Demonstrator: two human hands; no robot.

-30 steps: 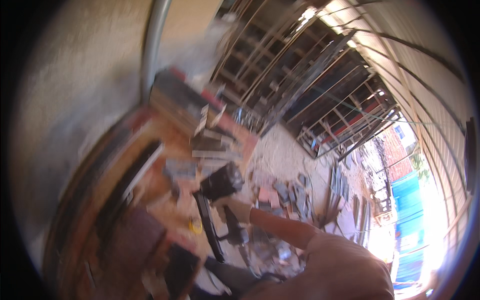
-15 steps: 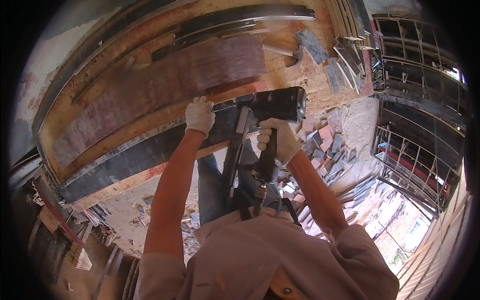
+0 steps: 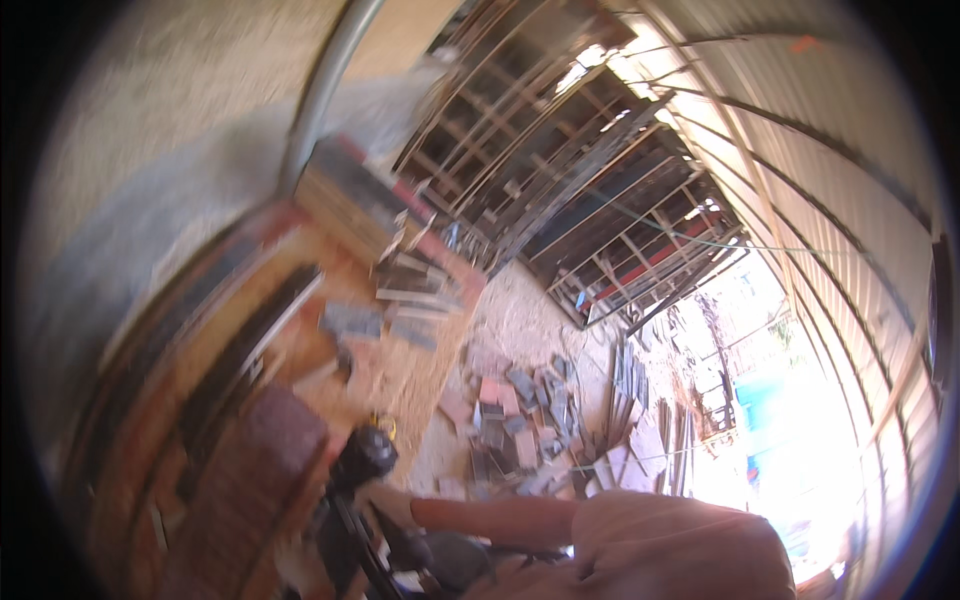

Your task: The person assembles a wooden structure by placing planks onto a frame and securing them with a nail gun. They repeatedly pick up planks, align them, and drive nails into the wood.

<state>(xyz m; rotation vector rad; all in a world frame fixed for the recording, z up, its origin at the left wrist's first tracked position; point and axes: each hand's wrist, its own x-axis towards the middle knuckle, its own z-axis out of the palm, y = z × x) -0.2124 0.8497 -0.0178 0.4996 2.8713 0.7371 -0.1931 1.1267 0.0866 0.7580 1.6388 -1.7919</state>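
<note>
Right hand [image 3: 388, 503], in a pale glove, is closing around the grip of a black nail gun [image 3: 366, 454]; the fingers are blurring and partly hiding, but the hold is looking firm. Nail gun is sitting near the front edge of the desk [image 3: 405, 380], its round head pointing toward the desk; whether it is touching anything there, cannot tell. Left hand: cannot make it out, so cannot tell how far open it is or what it is holding. Right forearm [image 3: 500, 520] is reaching across toward the desk from a light sleeve [image 3: 670, 545].

On the desk: a reddish-brown board [image 3: 255, 450] is lying on the near part; a long dark strip [image 3: 240, 355] is running farther back; grey pieces [image 3: 350, 320] and wood strips [image 3: 415, 297] are lying toward the far end; stacked boards [image 3: 345, 205] are filling the far corner. A small yellow thing [image 3: 389, 428] is showing just behind the nail gun's head.

Beside the desk, offcuts [image 3: 520, 410] are littering the floor. Beyond the desk, a rack [image 3: 630, 250] is standing.
</note>
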